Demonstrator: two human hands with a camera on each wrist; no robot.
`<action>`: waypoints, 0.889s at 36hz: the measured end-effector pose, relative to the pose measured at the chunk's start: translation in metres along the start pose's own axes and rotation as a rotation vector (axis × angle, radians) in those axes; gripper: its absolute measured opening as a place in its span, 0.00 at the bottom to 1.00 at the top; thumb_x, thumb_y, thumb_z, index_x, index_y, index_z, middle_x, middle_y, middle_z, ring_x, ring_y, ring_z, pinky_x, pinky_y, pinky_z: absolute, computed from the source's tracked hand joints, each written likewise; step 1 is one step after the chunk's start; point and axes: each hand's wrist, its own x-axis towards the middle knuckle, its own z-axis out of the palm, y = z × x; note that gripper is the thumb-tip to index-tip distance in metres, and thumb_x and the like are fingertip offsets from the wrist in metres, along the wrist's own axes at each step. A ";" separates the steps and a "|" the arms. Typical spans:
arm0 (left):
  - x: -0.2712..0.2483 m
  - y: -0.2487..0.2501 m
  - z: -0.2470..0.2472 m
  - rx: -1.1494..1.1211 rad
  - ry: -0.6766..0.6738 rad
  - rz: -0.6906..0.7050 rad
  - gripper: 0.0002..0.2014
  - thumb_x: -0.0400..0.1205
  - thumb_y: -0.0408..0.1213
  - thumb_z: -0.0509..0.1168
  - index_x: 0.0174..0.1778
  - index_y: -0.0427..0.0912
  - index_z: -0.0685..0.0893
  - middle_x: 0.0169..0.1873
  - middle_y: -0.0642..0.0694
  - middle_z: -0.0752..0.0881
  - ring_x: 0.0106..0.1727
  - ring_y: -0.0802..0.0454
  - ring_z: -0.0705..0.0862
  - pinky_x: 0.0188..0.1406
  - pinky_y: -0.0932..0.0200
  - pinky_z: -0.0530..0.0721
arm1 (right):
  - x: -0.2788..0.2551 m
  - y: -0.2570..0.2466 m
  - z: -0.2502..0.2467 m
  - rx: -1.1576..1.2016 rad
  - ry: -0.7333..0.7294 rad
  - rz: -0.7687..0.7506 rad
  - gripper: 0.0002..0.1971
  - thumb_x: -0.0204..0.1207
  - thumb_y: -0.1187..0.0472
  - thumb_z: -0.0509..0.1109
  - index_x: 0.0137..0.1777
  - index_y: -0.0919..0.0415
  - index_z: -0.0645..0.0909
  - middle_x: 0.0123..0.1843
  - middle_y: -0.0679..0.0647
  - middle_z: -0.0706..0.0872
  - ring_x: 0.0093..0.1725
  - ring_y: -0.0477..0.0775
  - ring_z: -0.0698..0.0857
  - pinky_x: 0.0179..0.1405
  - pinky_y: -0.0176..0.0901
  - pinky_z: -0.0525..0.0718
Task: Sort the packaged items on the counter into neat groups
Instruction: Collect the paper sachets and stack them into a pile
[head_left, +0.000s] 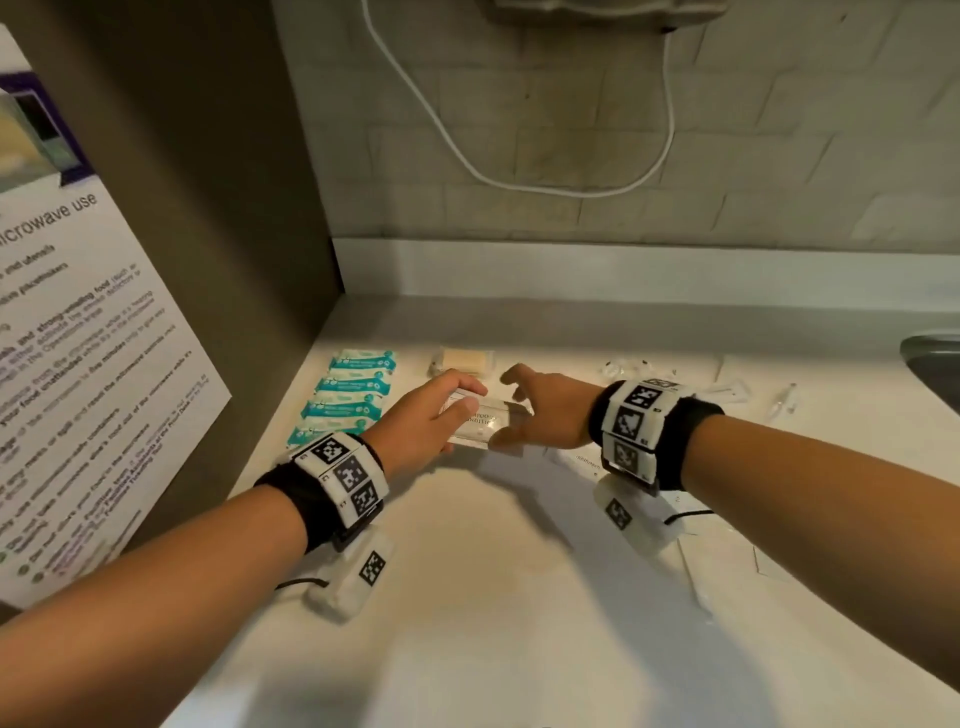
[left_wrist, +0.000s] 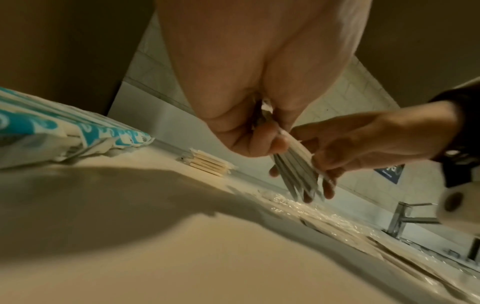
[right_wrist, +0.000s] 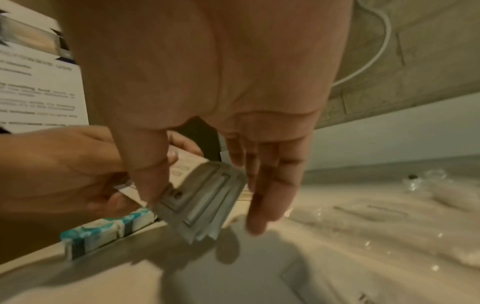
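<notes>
My left hand (head_left: 461, 422) grips a stack of flat white sachets (head_left: 485, 423) a little above the counter (head_left: 493, 597). My right hand (head_left: 519, 410) holds the stack's other end, thumb on one face and fingers behind it. The right wrist view shows the sachets (right_wrist: 200, 199) fanned out slightly at their lower edge. A row of teal-and-white packets (head_left: 353, 395) lies against the left panel. A small pile of beige wrapped sticks (head_left: 465, 361) sits behind my hands.
Clear-wrapped items (head_left: 623, 369) and flat white sachets (head_left: 582, 460) are scattered to the right. A sink (head_left: 935, 364) with a tap (left_wrist: 400, 216) is at the far right. A brown side panel carries a printed notice (head_left: 78, 364). A white cable (head_left: 519, 182) hangs on the tiled wall.
</notes>
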 end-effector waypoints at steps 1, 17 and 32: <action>-0.001 -0.001 -0.001 -0.002 -0.019 0.017 0.07 0.88 0.39 0.59 0.58 0.53 0.79 0.50 0.53 0.86 0.41 0.64 0.87 0.29 0.71 0.81 | 0.002 -0.003 0.001 0.009 -0.043 -0.009 0.39 0.72 0.44 0.74 0.78 0.58 0.63 0.65 0.53 0.83 0.59 0.56 0.86 0.59 0.48 0.83; -0.018 0.000 0.001 0.881 -0.290 -0.051 0.14 0.88 0.48 0.51 0.66 0.48 0.71 0.59 0.47 0.79 0.45 0.48 0.81 0.45 0.51 0.78 | 0.003 -0.013 0.055 -0.408 0.001 -0.116 0.19 0.81 0.50 0.59 0.67 0.59 0.68 0.60 0.57 0.79 0.52 0.62 0.85 0.41 0.49 0.76; -0.017 -0.007 -0.019 0.420 -0.244 -0.253 0.21 0.86 0.39 0.61 0.76 0.47 0.69 0.48 0.48 0.85 0.47 0.47 0.87 0.52 0.55 0.88 | 0.005 -0.008 0.034 0.000 -0.069 -0.047 0.16 0.81 0.56 0.66 0.63 0.66 0.77 0.48 0.54 0.82 0.45 0.54 0.79 0.37 0.39 0.76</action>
